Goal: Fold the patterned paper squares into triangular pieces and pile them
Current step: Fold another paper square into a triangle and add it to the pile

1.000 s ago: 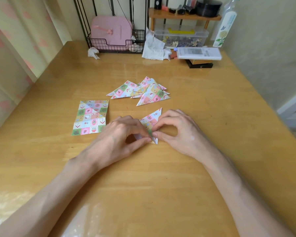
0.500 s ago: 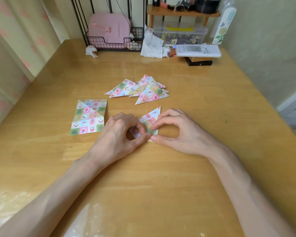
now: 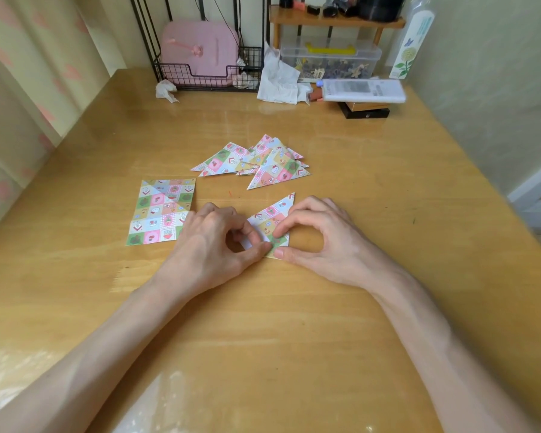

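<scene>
A patterned paper (image 3: 274,215), partly folded into a triangle with its tip pointing up and right, lies on the wooden table (image 3: 294,323). My left hand (image 3: 210,245) pinches its lower left part, where a white underside shows. My right hand (image 3: 322,239) pinches its lower right edge between forefinger and thumb. Behind them lies a loose pile of folded triangles (image 3: 260,162). A stack of unfolded patterned squares (image 3: 161,210) sits to the left, beside my left hand.
Along the back wall stand a wire basket with a pink case (image 3: 200,54), crumpled tissues (image 3: 278,79), a clear box (image 3: 330,59) under a small wooden shelf, a white flat pack (image 3: 363,90) on a dark box, and a bottle (image 3: 414,39).
Both hands have kept their hold on the paper and worked the fold at its lower corner; my left fingers curled in tighter. The camera view shifted slightly.
</scene>
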### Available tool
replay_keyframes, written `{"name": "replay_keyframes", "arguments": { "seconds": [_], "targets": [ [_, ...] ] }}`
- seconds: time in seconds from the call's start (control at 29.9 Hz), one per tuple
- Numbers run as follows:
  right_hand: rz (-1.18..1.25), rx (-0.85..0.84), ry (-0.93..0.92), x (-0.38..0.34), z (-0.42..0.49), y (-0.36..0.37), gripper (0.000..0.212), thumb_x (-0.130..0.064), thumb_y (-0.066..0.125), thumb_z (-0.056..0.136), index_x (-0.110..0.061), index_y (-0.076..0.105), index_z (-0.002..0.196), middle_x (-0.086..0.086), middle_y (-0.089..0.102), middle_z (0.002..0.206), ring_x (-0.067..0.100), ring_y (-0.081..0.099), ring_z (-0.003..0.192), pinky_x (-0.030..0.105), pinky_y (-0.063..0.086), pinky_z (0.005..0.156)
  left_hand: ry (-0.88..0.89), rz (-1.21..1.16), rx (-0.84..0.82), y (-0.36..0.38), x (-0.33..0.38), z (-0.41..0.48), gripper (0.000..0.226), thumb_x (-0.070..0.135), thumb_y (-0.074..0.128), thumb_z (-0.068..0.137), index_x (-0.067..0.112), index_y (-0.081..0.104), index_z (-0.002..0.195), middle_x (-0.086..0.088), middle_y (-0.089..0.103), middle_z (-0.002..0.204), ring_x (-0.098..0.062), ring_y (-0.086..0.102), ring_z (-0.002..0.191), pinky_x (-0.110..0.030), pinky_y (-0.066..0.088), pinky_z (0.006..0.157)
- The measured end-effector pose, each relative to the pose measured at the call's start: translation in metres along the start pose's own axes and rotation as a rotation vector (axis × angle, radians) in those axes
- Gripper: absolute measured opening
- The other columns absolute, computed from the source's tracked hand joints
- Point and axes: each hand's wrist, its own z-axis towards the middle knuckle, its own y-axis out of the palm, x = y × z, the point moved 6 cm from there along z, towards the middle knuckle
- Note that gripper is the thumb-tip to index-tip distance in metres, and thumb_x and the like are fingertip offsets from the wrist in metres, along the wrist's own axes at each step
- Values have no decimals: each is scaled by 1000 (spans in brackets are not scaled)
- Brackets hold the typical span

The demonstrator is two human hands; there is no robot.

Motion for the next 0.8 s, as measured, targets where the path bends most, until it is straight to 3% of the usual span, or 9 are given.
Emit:
{"name": "replay_keyframes", "arguments": {
  "seconds": [0.13,0.23,0.33,0.54,0.7,0.8],
  "targets": [
    [2,-7,-1,0,0,0,23,-44,81,83,-38,73,104,-22,56,111,3,44,119,36,31,111,-10,29,-5,-1,-3,0,36,70,50,70,37,65,71,15,60,75,-11,50,88,-35,40,87],
    [7,-10,3,0,0,0,23,-44,81,83,-38,73,104,-22,55,111,2,44,120,36,30,111,-15,17,-13,-3,-3,0,25,65,64,76,43,58,66,15,58,74,-11,49,87,-32,36,83],
    [3,-17,14,0,0,1,23,-44,80,84,-38,72,105,-23,54,112,2,43,121,36,29,111,-35,4,-33,-3,-2,0,21,53,76,81,39,64,71,13,60,77,-12,52,91,-34,37,86],
    [3,-18,19,0,0,1,22,-43,81,83,-38,72,104,-23,55,112,3,44,121,39,30,111,-42,-25,-100,-2,-5,3,29,71,63,72,42,66,73,14,62,79,-12,55,89,-38,43,87],
    [-1,21,40,0,1,1,17,-43,79,85,-38,72,99,-21,56,109,3,45,118,38,30,109,-43,-3,-119,-2,-1,3,18,63,64,73,45,64,74,14,61,83,-11,51,95,-30,30,84],
    [-17,82,63,-2,3,4,15,-46,79,84,-37,72,94,-19,57,105,6,47,115,40,32,106,-43,14,-108,-3,0,2,16,61,67,76,46,63,75,14,60,83,-11,49,96,-31,30,86]
  ]
}}
